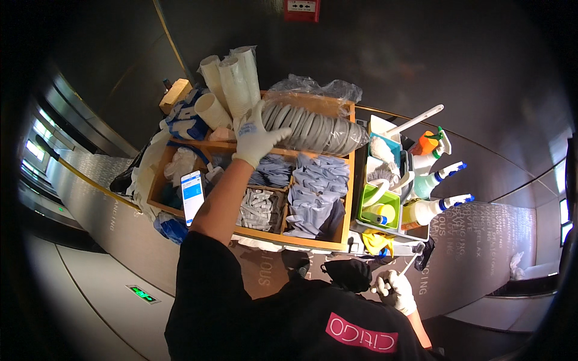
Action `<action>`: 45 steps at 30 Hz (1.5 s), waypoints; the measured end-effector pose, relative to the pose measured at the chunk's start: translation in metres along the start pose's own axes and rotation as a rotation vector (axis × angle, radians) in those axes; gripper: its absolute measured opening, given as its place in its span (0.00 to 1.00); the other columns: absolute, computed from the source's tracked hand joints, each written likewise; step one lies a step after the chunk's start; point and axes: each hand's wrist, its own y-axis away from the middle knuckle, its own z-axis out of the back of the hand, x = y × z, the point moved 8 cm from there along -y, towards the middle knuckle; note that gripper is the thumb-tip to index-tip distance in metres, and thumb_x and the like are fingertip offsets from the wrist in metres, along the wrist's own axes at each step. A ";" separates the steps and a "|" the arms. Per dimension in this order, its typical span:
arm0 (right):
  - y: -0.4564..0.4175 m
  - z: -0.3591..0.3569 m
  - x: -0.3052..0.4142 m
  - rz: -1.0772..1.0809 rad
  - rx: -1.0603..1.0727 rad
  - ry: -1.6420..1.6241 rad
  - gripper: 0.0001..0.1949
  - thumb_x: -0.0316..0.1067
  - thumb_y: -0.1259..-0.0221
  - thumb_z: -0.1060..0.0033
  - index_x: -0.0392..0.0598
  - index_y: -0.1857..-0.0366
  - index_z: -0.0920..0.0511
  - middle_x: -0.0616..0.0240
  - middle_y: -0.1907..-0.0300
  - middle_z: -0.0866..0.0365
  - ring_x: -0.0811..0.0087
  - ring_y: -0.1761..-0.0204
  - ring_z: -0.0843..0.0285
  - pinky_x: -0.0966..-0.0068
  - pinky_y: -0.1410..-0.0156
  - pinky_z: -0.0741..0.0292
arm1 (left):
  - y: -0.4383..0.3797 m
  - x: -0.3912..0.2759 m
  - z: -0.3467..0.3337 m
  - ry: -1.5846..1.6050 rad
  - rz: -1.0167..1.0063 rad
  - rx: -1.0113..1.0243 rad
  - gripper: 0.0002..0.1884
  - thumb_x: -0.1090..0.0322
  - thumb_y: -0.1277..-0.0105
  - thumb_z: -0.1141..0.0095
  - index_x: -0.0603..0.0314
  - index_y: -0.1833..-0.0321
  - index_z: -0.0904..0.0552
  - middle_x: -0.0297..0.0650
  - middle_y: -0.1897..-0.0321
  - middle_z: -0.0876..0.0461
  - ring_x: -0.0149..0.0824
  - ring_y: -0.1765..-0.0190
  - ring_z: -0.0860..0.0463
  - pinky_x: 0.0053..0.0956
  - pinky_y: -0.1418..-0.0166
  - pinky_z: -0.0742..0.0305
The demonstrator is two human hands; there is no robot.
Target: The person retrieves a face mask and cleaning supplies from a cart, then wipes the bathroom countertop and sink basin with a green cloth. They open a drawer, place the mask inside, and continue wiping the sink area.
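Note:
My left hand (255, 140), in a white glove, reaches over the wooden tray of a cart (341, 243). Its fingers are spread, against or just above a clear bag of stacked grey discs, perhaps cup lids (311, 128). Beside it stand plastic-wrapped sleeves of white paper cups (235, 81). Under the forearm are compartments of grey-blue packets (316, 194) and small white packets (257, 210). A lit smartphone (192, 198) lies at the tray's left. My gloved right hand (395, 291) curls around a thin pale rod (410, 263), low at the right; its far end is partly hidden.
A grey caddy (417, 232) on the cart's right carries spray bottles (424, 210), brushes and a green bin (368, 216). A yellow cloth (378, 243) hangs below. A yellow pole (97, 182) sticks out left. A dark wall (406, 58) rises behind the cart.

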 end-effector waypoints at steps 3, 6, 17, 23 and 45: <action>0.000 0.000 -0.006 0.020 -0.044 0.021 0.30 0.63 0.25 0.38 0.43 0.73 0.25 0.68 0.77 0.31 0.72 0.71 0.29 0.69 0.52 0.21 | -0.010 0.018 -0.017 0.086 0.051 0.121 0.55 0.40 0.44 0.25 0.60 0.17 0.36 0.56 0.23 0.27 0.56 0.19 0.33 0.44 0.16 0.42; -0.005 -0.012 -0.003 0.030 0.054 -0.007 0.29 0.62 0.23 0.39 0.45 0.74 0.27 0.67 0.77 0.30 0.71 0.71 0.28 0.69 0.52 0.22 | -0.010 0.009 -0.019 -0.426 0.070 0.146 0.52 0.41 0.42 0.29 0.62 0.18 0.33 0.59 0.23 0.28 0.57 0.21 0.32 0.44 0.17 0.40; 0.003 -0.004 -0.014 0.043 0.017 0.048 0.27 0.61 0.23 0.38 0.50 0.75 0.30 0.65 0.75 0.27 0.70 0.69 0.29 0.71 0.57 0.26 | -0.014 -0.017 0.095 0.374 -0.029 -0.114 0.42 0.50 0.41 0.23 0.65 0.27 0.23 0.51 0.32 0.18 0.46 0.30 0.20 0.41 0.26 0.26; 0.001 -0.020 -0.012 0.064 0.105 0.109 0.28 0.61 0.21 0.42 0.43 0.71 0.23 0.65 0.76 0.27 0.71 0.70 0.28 0.71 0.56 0.24 | -0.008 0.081 0.157 1.919 0.066 -0.376 0.25 0.65 0.23 0.40 0.63 0.26 0.26 0.45 0.30 0.22 0.41 0.29 0.23 0.39 0.24 0.27; 0.199 -0.149 -0.306 -0.996 1.053 0.330 0.43 0.70 0.29 0.38 0.50 0.20 0.34 0.63 0.31 0.20 0.67 0.42 0.16 0.64 0.34 0.18 | 0.801 -0.040 0.170 0.921 0.930 -0.873 0.35 0.48 0.25 0.34 0.72 0.27 0.25 0.44 0.38 0.17 0.35 0.35 0.20 0.31 0.26 0.29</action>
